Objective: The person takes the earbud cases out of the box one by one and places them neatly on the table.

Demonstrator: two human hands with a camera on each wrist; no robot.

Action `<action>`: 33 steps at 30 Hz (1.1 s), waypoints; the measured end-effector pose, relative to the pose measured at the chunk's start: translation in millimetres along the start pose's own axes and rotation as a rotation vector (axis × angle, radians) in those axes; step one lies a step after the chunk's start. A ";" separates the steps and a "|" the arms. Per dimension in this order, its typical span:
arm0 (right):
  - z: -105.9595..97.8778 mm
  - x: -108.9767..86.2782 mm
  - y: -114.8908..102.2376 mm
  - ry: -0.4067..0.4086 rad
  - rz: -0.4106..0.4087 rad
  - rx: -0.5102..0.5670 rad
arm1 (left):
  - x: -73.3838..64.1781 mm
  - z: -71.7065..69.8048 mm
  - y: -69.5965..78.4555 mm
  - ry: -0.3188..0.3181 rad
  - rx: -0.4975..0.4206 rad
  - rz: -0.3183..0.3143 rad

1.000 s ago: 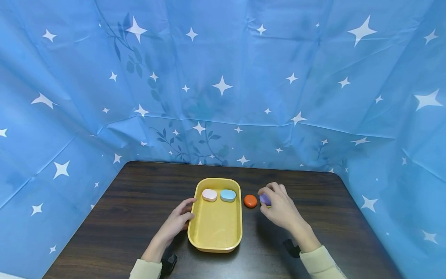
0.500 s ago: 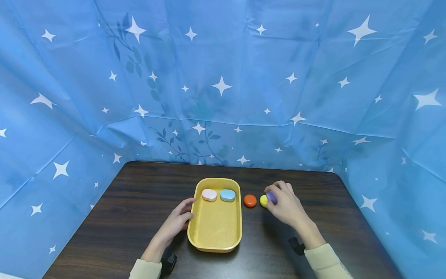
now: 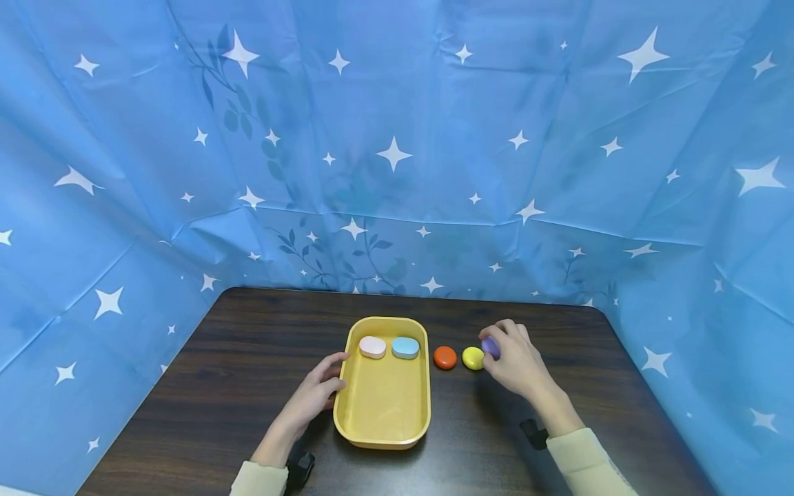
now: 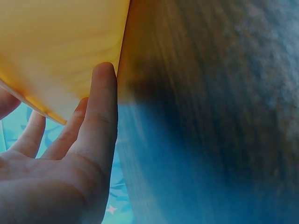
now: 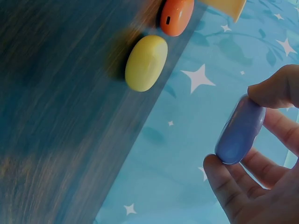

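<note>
My right hand (image 3: 516,362) pinches a smooth purple oval case (image 5: 241,130) between thumb and fingertips. In the right wrist view the case is held on its side, a thin seam along its edge. Just left of that hand lies a glossy yellow oval case (image 3: 473,358), with an orange one (image 3: 444,357) beside it. My left hand (image 3: 310,393) holds the left side of a yellow tray (image 3: 387,413), with fingertips at its rim. The left wrist view shows other fingers (image 4: 103,93) against the tray's outer wall.
A pink oval case (image 3: 372,346) and a light blue one (image 3: 405,348) sit side by side at the tray's far end. The dark wooden table (image 3: 248,365) ends at a blue curtain (image 3: 397,186) printed with white stars.
My right hand has moved right and slightly away with the purple case, uncovering the yellow case that it hid. The left hand and the tray have stayed in place.
</note>
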State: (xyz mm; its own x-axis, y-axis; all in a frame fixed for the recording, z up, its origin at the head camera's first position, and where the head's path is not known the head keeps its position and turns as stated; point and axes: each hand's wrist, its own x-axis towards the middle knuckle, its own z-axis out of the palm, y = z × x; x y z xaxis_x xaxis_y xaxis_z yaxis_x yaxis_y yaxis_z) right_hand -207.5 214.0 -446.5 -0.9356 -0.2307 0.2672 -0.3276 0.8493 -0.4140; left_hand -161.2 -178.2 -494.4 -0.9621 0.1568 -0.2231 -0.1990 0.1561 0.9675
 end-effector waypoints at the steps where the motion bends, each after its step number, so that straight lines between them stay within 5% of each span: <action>1: -0.2 0.3 0.9 0.000 0.002 -0.001 | 0.0 0.1 0.0 -0.001 -0.001 0.000; 33: 14.4 7.9 33.2 -0.125 0.102 -0.044 | -1.6 0.3 0.6 -0.001 0.011 0.000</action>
State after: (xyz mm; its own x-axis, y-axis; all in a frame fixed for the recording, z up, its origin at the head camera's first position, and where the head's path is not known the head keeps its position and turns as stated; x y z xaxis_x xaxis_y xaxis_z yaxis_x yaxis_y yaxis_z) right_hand -227.6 233.5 -470.7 -0.9738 -0.1969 0.1138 -0.2262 0.8907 -0.3943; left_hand -159.7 -178.0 -493.5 -0.9619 0.1579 -0.2232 -0.1968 0.1672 0.9661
